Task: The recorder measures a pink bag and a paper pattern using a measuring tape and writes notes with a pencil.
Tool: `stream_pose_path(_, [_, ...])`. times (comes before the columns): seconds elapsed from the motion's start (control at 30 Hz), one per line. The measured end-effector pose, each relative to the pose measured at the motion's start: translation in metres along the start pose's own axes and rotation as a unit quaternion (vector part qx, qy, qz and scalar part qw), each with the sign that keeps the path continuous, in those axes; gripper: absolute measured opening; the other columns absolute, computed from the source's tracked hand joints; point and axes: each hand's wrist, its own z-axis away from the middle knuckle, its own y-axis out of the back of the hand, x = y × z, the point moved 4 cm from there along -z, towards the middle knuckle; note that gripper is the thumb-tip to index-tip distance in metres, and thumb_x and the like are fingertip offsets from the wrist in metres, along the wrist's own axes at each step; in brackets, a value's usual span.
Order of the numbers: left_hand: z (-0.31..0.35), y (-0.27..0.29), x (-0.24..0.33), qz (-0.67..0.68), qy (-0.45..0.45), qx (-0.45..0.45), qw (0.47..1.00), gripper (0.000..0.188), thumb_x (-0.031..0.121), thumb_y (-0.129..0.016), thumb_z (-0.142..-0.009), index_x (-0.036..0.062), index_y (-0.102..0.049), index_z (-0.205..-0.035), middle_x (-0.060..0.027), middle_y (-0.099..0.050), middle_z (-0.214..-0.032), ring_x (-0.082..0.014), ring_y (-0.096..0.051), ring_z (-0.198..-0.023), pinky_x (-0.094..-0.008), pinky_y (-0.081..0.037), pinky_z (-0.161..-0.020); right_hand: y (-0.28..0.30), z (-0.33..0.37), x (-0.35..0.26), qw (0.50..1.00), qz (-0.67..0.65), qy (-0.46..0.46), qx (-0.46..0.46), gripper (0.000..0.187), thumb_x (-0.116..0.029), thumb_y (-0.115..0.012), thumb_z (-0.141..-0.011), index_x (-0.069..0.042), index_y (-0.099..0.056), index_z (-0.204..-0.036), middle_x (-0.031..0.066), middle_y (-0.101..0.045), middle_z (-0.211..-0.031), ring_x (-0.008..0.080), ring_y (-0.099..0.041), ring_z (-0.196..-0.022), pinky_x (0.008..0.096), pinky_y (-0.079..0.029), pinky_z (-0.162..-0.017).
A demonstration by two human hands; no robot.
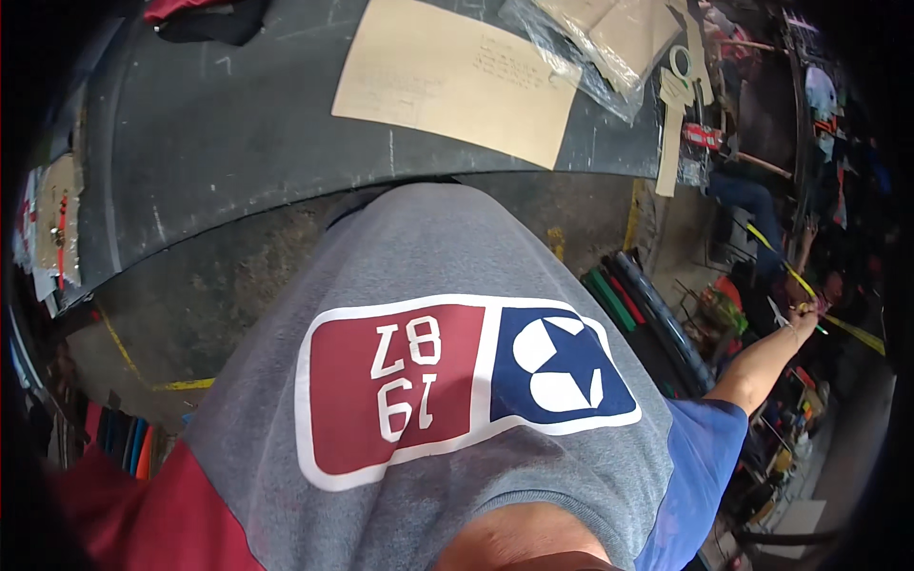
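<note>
Cloth of a deep red sleeve [176, 514] is all that shows of your left arm; its hand lies outside the view, so I cannot tell how those fingers stand. Ahead of you spreads a broad, scuffed dark-grey worktop [219, 124], carrying a tan rectangular paper sheet [457, 86] with handwriting. By its upper right corner lies a crinkled clear plastic bag [624, 100], which seems to hold flat tan sheets [638, 38]. Further right sit a pale ring-shaped roll of tape [674, 57] and a long tan card strip [669, 147]. At far right, off the worktop, your right hand [804, 322] has its fingers drawn narrow, apparently around a slim pale stick with a green tip [823, 329]. A bright yellow band [795, 274] shows near them; whether you grip it too, I cannot tell. The step in hand looks like a sideways reach; the next move probably calls for a steady pinch.
</note>
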Motion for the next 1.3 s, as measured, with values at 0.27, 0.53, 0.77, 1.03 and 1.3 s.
stream_pose_path(0.27, [0.069,-0.063,-0.059,0.047,0.043,-0.418,0.906,0.065,0.039,-0.075,-0.094,-0.004,-0.051,-0.136,-0.0243,-0.068,-0.118,-0.0306,-0.071,-0.102,-0.0393,-0.06,-0.084,-0.077,0.208,0.113,0.991,0.081,0.088,0.057,0.02,-0.011,-0.054,-0.096,-0.011,-0.053,-0.076,-0.0022,-0.041,-0.057,0.0143,-0.036,-0.048,0.0271,-0.033,-0.051])
stream_pose_path(0.53, [0.127,-0.045,-0.052,0.153,0.06,-0.751,0.64,0.083,0.044,-0.076,-0.092,-0.0071,-0.042,-0.148,-0.0291,-0.066,-0.125,-0.0365,-0.073,-0.105,-0.0394,-0.062,-0.083,-0.367,0.402,0.021,0.753,0.324,0.564,0.103,0.016,-0.013,-0.061,-0.093,0.001,-0.067,-0.088,0.0087,-0.069,-0.083,0.022,-0.065,-0.067,0.0354,-0.053,-0.062])
stream_pose_path(0.77, [0.121,-0.129,-0.139,-0.318,0.048,-0.388,0.864,0.067,0.016,-0.074,-0.092,0.0046,-0.045,-0.152,-0.0225,-0.057,-0.145,-0.0385,-0.06,-0.128,-0.0427,-0.05,-0.106,-0.551,0.532,0.292,0.809,0.329,0.177,-0.454,0.039,-0.009,-0.065,-0.095,-0.014,-0.069,-0.133,0.0194,-0.074,-0.103,0.0252,-0.066,-0.07,0.0342,-0.055,-0.072])
stream_pose_path(1.03, [0.089,-0.186,-0.206,-0.461,-0.241,-0.241,0.82,0.057,0.009,-0.066,-0.089,0.01,-0.055,-0.145,-0.0157,-0.053,-0.149,-0.0397,-0.056,-0.129,-0.0479,-0.049,-0.105,-0.55,0.513,0.283,0.751,0.341,0.205,-0.527,0.033,-0.006,-0.065,-0.091,-0.009,-0.074,-0.122,0.0153,-0.074,-0.105,0.0232,-0.064,-0.067,0.0321,-0.052,-0.066])
stream_pose_path(1.3, [0.062,-0.231,-0.236,-0.608,-0.382,-0.245,0.652,0.058,0.019,-0.057,-0.093,0.0252,-0.052,-0.15,-0.0032,-0.048,-0.157,-0.035,-0.053,-0.132,-0.0489,-0.041,-0.103,-0.525,0.503,0.303,0.817,0.24,-0.024,-0.523,0.035,0.0,-0.055,-0.096,-0.005,-0.073,-0.126,0.0073,-0.069,-0.104,0.0141,-0.067,-0.067,0.027,-0.054,-0.068])
